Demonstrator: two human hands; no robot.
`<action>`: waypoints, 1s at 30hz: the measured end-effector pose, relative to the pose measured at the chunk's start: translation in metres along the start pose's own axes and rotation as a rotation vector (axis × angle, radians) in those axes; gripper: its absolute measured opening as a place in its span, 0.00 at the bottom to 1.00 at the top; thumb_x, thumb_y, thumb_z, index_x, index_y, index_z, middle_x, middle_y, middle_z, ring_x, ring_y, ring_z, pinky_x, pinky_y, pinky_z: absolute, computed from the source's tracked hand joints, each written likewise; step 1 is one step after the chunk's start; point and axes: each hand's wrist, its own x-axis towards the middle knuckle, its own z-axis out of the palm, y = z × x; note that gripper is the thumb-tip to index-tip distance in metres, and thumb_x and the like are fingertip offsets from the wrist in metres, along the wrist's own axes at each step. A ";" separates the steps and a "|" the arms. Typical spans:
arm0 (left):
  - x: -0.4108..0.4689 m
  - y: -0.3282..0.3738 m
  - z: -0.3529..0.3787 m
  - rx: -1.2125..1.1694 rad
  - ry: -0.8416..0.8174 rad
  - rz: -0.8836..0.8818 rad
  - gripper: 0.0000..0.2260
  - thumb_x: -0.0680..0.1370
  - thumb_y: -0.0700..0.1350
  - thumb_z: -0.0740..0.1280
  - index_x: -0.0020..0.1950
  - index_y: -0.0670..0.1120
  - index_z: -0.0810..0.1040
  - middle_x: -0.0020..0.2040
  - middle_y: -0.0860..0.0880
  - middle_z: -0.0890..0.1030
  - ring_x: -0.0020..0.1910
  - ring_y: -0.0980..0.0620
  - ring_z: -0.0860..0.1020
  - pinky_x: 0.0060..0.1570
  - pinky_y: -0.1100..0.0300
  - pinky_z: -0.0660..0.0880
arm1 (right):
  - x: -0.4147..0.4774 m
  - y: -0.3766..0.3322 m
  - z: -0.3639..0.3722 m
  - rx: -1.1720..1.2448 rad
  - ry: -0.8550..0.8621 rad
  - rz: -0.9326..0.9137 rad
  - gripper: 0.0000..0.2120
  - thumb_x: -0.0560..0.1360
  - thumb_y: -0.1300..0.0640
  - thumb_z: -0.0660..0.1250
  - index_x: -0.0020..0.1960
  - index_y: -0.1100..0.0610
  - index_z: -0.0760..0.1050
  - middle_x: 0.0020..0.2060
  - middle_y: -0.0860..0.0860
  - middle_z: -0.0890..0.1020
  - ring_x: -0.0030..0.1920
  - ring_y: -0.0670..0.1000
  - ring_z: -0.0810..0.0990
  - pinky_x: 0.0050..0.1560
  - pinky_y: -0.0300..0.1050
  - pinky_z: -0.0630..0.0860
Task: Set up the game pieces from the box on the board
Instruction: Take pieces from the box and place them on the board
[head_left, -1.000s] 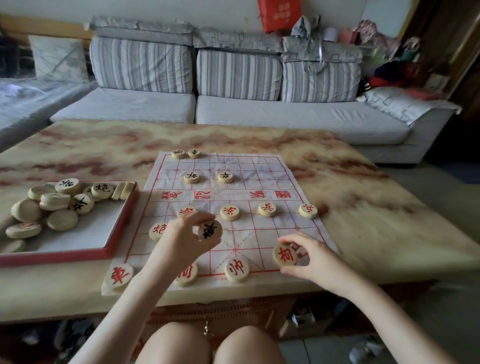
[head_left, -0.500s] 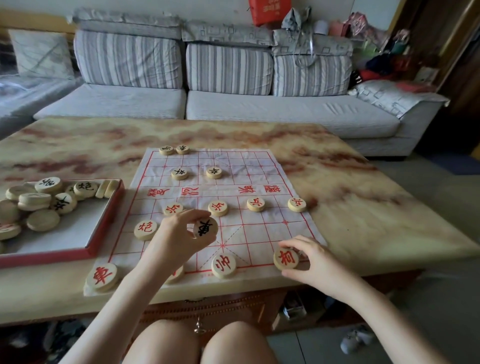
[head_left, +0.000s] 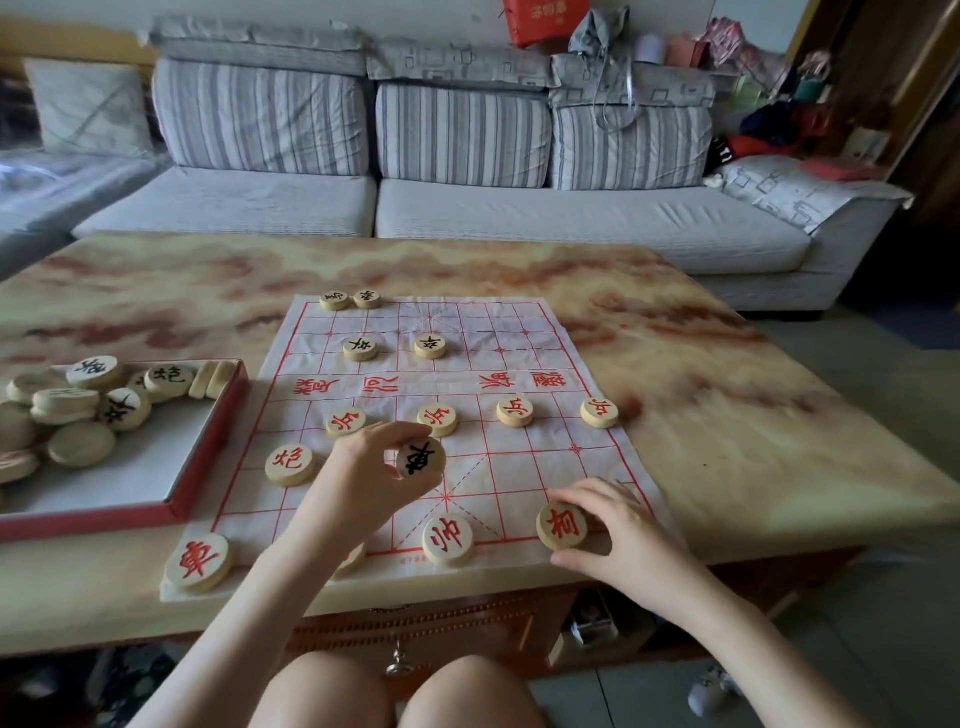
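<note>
Left hand (head_left: 363, 478) pinches black-marked piece (head_left: 421, 457) by its rim over the board (head_left: 519, 332), near half. Right hand (head_left: 623, 535) pinches red-marked piece (head_left: 562, 527) at the board's near edge. Discs judged light, rigid, smooth: grip rims.

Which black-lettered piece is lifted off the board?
The piece pinched by the left hand; the other black ones lie on the board or in the box.

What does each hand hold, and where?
Left hand pinches a black-marked piece by its rim; right hand grips a red-marked piece by its rim.
</note>
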 end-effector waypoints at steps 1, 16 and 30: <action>0.002 0.000 0.001 -0.006 -0.002 -0.002 0.20 0.69 0.46 0.73 0.60 0.49 0.77 0.53 0.54 0.80 0.40 0.60 0.80 0.43 0.70 0.76 | 0.001 -0.001 -0.002 0.028 -0.001 0.005 0.28 0.67 0.43 0.72 0.64 0.41 0.68 0.56 0.35 0.71 0.58 0.35 0.68 0.60 0.32 0.66; 0.169 0.036 0.049 -0.071 -0.042 0.035 0.18 0.68 0.46 0.73 0.56 0.46 0.77 0.52 0.50 0.82 0.51 0.56 0.79 0.52 0.68 0.72 | 0.110 0.035 -0.078 0.344 0.220 0.088 0.10 0.72 0.59 0.69 0.53 0.50 0.79 0.44 0.52 0.77 0.40 0.47 0.75 0.48 0.38 0.73; 0.370 0.006 0.175 -0.122 -0.047 0.003 0.22 0.66 0.40 0.73 0.59 0.44 0.74 0.55 0.46 0.80 0.53 0.50 0.78 0.48 0.64 0.73 | 0.237 0.145 -0.071 0.036 0.176 0.095 0.15 0.72 0.48 0.69 0.56 0.51 0.77 0.49 0.45 0.75 0.52 0.45 0.71 0.49 0.33 0.64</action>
